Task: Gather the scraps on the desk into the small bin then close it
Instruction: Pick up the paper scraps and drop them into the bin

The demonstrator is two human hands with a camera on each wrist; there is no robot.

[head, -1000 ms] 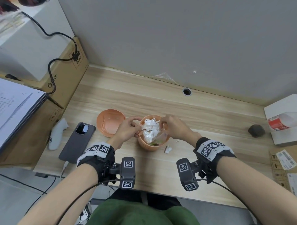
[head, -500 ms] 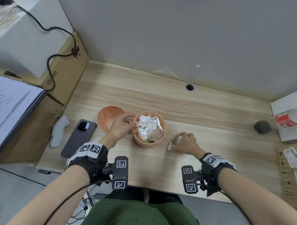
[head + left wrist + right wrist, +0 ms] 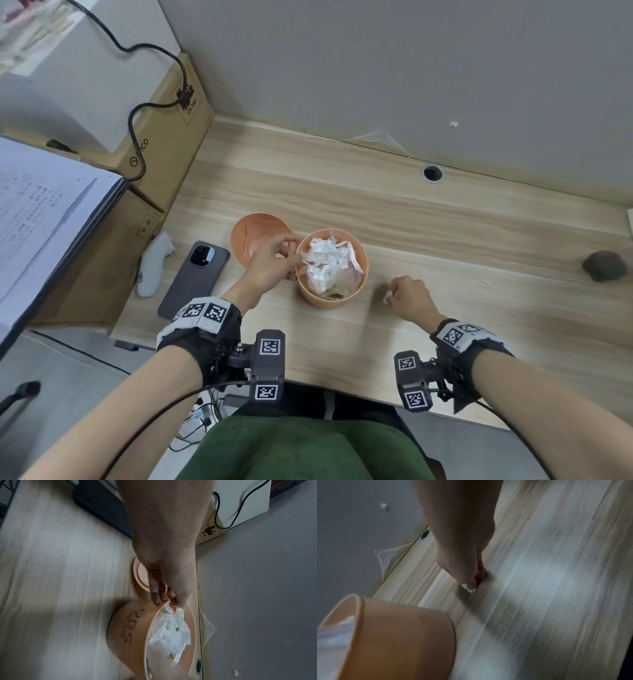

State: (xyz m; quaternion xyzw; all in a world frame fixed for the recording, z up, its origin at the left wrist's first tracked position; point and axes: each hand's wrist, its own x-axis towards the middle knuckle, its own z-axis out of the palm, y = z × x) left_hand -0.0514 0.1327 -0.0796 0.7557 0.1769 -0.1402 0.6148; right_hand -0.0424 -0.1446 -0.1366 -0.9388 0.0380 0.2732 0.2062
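Note:
The small orange bin point(image 3: 310, 297) stands mid-desk, packed with white paper scraps point(image 3: 325, 263) inside a clear liner. My left hand point(image 3: 274, 260) pinches the bin's left rim point(image 3: 158, 609), thumb inside and fingers outside. The orange lid point(image 3: 251, 233) lies upside down just left of the bin, partly behind my left hand. To the bin's right, my right hand point(image 3: 407, 296) is low over the desk, pinching a small white scrap point(image 3: 388, 296) between its fingertips point(image 3: 471, 585). In the right wrist view the scrap point(image 3: 468, 588) sticks out below them.
A dark phone point(image 3: 195, 277) and a white handheld device point(image 3: 154, 263) lie left of the lid. Cardboard boxes point(image 3: 164, 137) and a stack of papers point(image 3: 41, 219) crowd the left side. A dark round lump point(image 3: 604, 265) sits at the far right. A cable hole point(image 3: 432, 173) is near the wall.
My right hand left the bin, came down to the desk on its right and closed on the small white scrap lying there. The left hand kept its hold on the rim.

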